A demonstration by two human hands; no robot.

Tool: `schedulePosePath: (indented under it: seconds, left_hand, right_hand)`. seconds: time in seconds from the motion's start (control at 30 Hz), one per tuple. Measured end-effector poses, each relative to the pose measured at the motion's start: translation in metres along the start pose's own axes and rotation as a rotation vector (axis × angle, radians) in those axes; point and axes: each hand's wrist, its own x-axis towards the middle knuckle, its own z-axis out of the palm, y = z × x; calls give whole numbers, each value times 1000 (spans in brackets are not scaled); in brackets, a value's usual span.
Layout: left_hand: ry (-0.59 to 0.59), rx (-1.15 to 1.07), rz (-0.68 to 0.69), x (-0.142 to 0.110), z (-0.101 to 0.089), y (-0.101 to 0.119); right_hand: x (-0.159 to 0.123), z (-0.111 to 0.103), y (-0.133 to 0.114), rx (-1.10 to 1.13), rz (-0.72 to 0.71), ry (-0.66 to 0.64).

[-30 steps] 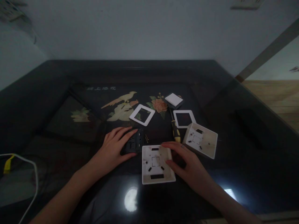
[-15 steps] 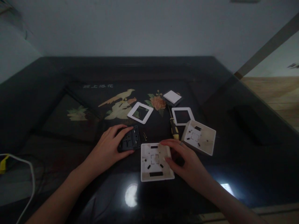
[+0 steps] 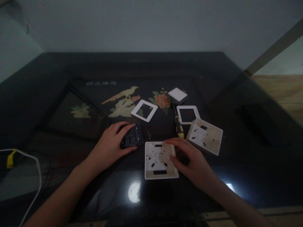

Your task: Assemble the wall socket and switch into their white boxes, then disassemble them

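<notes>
Here you are, both hands at work low over the table (image 3: 113, 189), and the light is dim, so fine detail swims a little. Your left hand (image 3: 110, 142) has a dark module (image 3: 134, 137) gripped between thumb and fingers; the palm covers its left side, and black on black, its slots and edges are hard to read. Over on the other side, your right hand (image 3: 193, 156) pinches the near white box (image 3: 159, 157) at its right side, thumb inside the wall, a fingertip on the top rim, the other fingers tucked out of sight. That box sits open side up, right in front of you, dark slots showing in its base. Between module and box, just beyond, lie thin screws (image 3: 149, 135), their heads too small to make out. There's the screwdriver (image 3: 179, 127), yellow and black handle towards you, its tip lost near the dark-edged white plate (image 3: 177, 94). The second white box (image 3: 205, 136) leans in at the right, covering a corner of the right-hand frame (image 3: 187, 107); the left-hand frame (image 3: 138, 107) lies in full view. Far left, a white cable (image 3: 39, 176) with a yellow tag (image 3: 10, 160) runs out of the picture, and both your forearms are cut off below.
</notes>
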Motion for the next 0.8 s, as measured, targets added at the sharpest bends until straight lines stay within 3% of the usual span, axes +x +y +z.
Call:
schedulePosePath:
  seconds: [0.8]
  left_hand:
    - [-40,-32,-1,0,-1,3]
  right_hand:
    - [-5,-6,-15,-38,-60,-115]
